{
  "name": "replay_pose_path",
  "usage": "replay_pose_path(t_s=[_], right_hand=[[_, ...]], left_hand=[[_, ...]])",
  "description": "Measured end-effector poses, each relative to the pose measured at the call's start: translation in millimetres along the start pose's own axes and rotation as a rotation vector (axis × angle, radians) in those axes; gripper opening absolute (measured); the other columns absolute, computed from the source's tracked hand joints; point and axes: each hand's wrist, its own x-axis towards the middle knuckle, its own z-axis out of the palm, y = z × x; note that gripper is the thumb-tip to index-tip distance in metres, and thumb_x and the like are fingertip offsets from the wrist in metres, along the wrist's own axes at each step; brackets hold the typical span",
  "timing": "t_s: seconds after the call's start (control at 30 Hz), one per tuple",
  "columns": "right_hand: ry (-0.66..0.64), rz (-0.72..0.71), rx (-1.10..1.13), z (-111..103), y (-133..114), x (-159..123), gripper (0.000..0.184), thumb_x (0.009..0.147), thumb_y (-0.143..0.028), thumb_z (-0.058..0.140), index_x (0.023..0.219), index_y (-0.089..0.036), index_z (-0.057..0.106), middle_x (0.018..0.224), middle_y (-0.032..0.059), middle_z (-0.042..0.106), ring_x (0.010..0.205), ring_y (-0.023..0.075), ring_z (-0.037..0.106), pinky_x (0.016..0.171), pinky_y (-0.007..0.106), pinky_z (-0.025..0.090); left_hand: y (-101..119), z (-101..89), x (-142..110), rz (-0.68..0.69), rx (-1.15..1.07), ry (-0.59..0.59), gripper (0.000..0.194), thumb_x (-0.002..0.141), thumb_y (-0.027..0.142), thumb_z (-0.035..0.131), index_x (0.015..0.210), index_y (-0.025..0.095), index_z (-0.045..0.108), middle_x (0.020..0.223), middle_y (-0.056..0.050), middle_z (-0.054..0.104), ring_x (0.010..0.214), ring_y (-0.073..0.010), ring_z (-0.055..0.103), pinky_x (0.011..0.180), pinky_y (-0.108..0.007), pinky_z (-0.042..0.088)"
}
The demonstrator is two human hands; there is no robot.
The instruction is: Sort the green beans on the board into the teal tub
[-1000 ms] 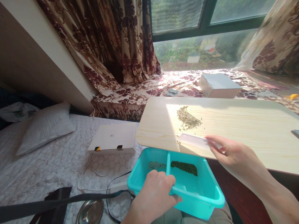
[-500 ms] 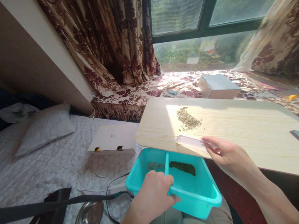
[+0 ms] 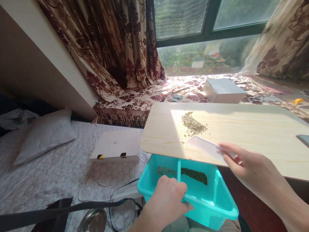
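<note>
My left hand (image 3: 166,199) grips the near rim of a turquoise two-compartment bin (image 3: 212,206), which sits over my lap below the table edge. Green beans (image 3: 194,175) lie in its right compartment; the left one holds a few small dark bits (image 3: 166,170). Pinched in my right hand (image 3: 241,161) is a thin white plastic piece (image 3: 205,146), like a flat scraper or shallow tray, tilted just above the table's near edge. Beyond its tip a loose pile of small greenish beans (image 3: 194,125) is spread on the wooden table (image 3: 253,135), with several strays nearby.
A white box (image 3: 116,145) rests on the quilted bed at left, near a pillow (image 3: 47,135), a white cable and a metal bowl (image 3: 93,220). Past the table, another box (image 3: 225,90) stands on the window ledge. A dark strap (image 3: 72,206) crosses the lower left.
The white plastic piece has risen and swung right with my right hand, its tip coming off the table edge. My left hand and the bin have shifted slightly right in view.
</note>
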Motion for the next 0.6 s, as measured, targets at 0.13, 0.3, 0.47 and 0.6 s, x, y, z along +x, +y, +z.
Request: replay_pose_path(t_s=[0.13, 0.3, 0.47, 0.6], right_hand=[[-0.081, 0.036, -0.009, 7, -8, 10, 0.034, 0.081, -0.036, 0.046, 0.096, -0.024, 0.075, 0.063, 0.0016, 0.074, 0.044, 0.0194, 0.063, 0.044, 0.029, 0.044], [-0.093, 0.076, -0.059, 14, -10, 12, 0.039, 0.081, -0.036, 0.042, 0.095, -0.022, 0.075, 0.057, 0.0028, 0.071, 0.045, 0.0213, 0.063, 0.044, 0.031, 0.042], [-0.102, 0.064, -0.014, 16, -12, 15, 0.037, 0.083, -0.035, 0.042, 0.097, -0.024, 0.074, 0.061, 0.0020, 0.073, 0.046, 0.0196, 0.063, 0.046, 0.030, 0.044], [-0.080, 0.042, -0.037, 18, -11, 19, 0.035, 0.082, -0.034, 0.044, 0.096, -0.024, 0.075, 0.069, 0.0031, 0.076, 0.048, 0.0193, 0.064, 0.046, 0.030, 0.044]], left_hand=[[14, 0.5, 14, 0.093, 0.052, -0.027, 0.033, 0.084, 0.054, 0.069, 0.087, 0.021, 0.066, 0.084, -0.005, 0.067, 0.084, -0.0270, 0.062, 0.079, -0.035, 0.046], [21, 1.8, 17, 0.135, 0.056, -0.021, 0.034, 0.085, 0.055, 0.070, 0.084, 0.021, 0.065, 0.081, -0.004, 0.066, 0.083, -0.0261, 0.063, 0.081, -0.036, 0.046], [22, 1.6, 16, 0.135, 0.033, -0.013, 0.034, 0.084, 0.055, 0.071, 0.083, 0.021, 0.065, 0.080, -0.003, 0.065, 0.082, -0.0253, 0.062, 0.081, -0.035, 0.046], [21, 1.5, 14, 0.127, 0.022, -0.021, 0.034, 0.084, 0.054, 0.071, 0.085, 0.021, 0.066, 0.081, -0.004, 0.065, 0.082, -0.0254, 0.061, 0.080, -0.035, 0.046]])
